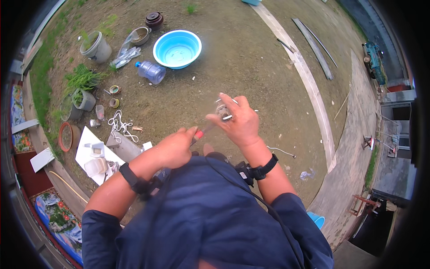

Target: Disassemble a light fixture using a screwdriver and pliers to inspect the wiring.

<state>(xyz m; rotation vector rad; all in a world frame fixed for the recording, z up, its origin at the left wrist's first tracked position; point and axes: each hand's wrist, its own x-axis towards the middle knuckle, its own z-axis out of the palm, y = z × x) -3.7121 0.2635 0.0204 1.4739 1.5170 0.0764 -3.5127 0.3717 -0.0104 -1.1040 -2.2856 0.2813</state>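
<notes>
In front of my body, my left hand [178,147] is closed around the handle of a tool [199,134]. Red and dark parts of that handle show at the fist, and a greyish, blurred part points toward the other hand, so its kind is unclear. My right hand [241,120] curls its thumb and fingers around a small, round, see-through container [222,111] with a whitish rim. The fingers hide part of this container, and the tool's tip lies close to it; whether they touch I cannot tell.
On the soil ahead stand a blue basin [177,50], a water jug [151,72] on its side and a white bucket [96,47]. White rope [120,127] lies left, by a white board [85,150] with plastic containers. A pale paved strip [309,85] runs along the right.
</notes>
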